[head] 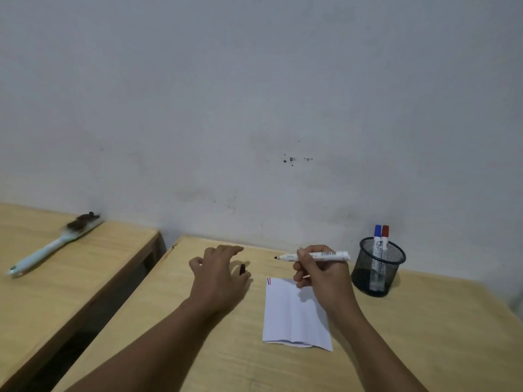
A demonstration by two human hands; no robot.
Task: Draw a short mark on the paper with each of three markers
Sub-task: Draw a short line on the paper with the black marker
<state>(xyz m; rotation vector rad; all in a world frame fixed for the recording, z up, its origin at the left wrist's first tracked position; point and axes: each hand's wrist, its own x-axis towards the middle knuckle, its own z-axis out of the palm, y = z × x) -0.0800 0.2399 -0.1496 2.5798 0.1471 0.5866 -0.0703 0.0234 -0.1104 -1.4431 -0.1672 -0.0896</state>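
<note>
A white folded paper [294, 312] lies on the wooden table [215, 349], with a short blue and a short red mark at its top left corner [269, 281]. My right hand [319, 273] holds an uncapped black marker [314, 256] level above the paper's top edge, tip pointing left. The black cap [242, 269] stands on the table just left of the paper. My left hand [219, 275] hovers over the cap with fingers spread, holding nothing. A blue marker [377, 241] and a red marker [385, 241] stand in a black mesh cup [377, 268].
The mesh cup stands at the back right of the table near the wall. A second wooden table [65, 278] sits to the left across a gap, with a light blue brush [53, 244] on it.
</note>
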